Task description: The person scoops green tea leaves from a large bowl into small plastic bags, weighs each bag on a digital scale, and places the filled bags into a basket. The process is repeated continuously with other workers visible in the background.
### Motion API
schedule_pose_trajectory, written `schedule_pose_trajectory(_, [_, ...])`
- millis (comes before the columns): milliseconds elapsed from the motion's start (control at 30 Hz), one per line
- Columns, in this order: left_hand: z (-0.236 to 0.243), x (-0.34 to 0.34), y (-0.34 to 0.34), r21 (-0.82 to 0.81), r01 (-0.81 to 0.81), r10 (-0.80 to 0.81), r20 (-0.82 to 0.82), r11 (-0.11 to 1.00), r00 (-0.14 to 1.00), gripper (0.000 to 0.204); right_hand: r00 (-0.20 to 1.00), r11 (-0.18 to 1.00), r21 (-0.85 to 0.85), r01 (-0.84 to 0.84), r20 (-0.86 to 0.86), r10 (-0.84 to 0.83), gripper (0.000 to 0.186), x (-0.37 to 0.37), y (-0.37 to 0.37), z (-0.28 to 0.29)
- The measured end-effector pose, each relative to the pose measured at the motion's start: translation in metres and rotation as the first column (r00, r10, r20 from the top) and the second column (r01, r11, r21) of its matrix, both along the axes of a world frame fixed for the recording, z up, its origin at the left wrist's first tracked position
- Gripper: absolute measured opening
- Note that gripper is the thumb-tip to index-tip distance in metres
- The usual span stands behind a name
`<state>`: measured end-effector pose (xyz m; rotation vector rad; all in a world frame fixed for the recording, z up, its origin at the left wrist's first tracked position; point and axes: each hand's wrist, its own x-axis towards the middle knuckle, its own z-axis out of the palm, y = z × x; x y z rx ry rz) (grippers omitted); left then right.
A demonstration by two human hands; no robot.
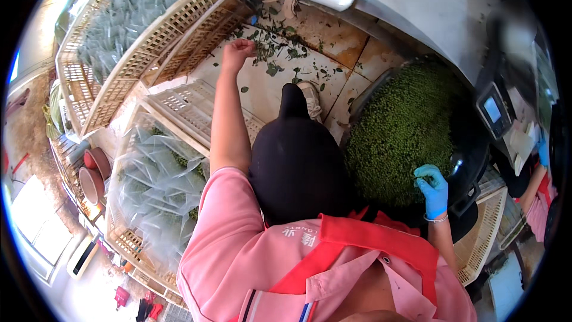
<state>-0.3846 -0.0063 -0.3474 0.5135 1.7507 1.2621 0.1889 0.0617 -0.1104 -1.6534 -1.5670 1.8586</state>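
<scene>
1. Head view: at right of centre, the heap of fine, small green leafy pieces (399, 137) lies in a wide, round black tub (471, 173); a quick sweep toward the rim could spill some.
2. The right hand, in a thin blue glove (432, 188), is at the heap's lower right edge, fingers curled and narrow; I cannot tell whether they pinch anything. A loose pinch could drop pieces.
3. The bare left hand (239, 55), at upper centre-left, has its fingers drawn in; whether they hold something cannot be told. Being ungloved, it could soil the greens if it touched them.
4. Below it, dark green leaf scraps (274, 68) litter the pale tiled floor (262, 92); stepping on them, the pale shoe (311, 101) could slip.
5. At lower left, clear, crinkled plastic bags (158, 185) overfill a beige lattice plastic crate (128, 241); a brush of the left elbow could dislodge one.
</scene>
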Motion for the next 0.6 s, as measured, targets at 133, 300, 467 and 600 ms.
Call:
schedule_pose_trajectory(133, [0.152,0.05,0.045,0.059,0.297,-0.302,0.16,0.953,0.94,0.008,0.998,0.995,0.068,0.069,-0.015,-0.068,0.018,0.026,-0.013,-0.007])
schedule_pose_trajectory(300, [0.329,0.155,0.089,0.146,0.676,-0.689,0.071,0.722,0.721,0.01,0.952,0.977,-0.005,0.213,-0.226,-0.208,0.014,0.028,-0.017,0.009])
schedule_pose_trajectory(467, [0.474,0.316,0.15,0.388,0.748,-0.572,-0.484,0.538,0.662,0.013,0.855,0.951,0.007,0.309,-0.44,-0.274,0.015,0.06,-0.026,0.014])
schedule_pose_trajectory(600, [0.53,0.391,0.235,0.508,0.665,0.099,-0.828,0.547,0.552,0.02,0.857,0.944,0.1,0.314,-0.458,-0.237,0.016,0.075,-0.031,0.013])
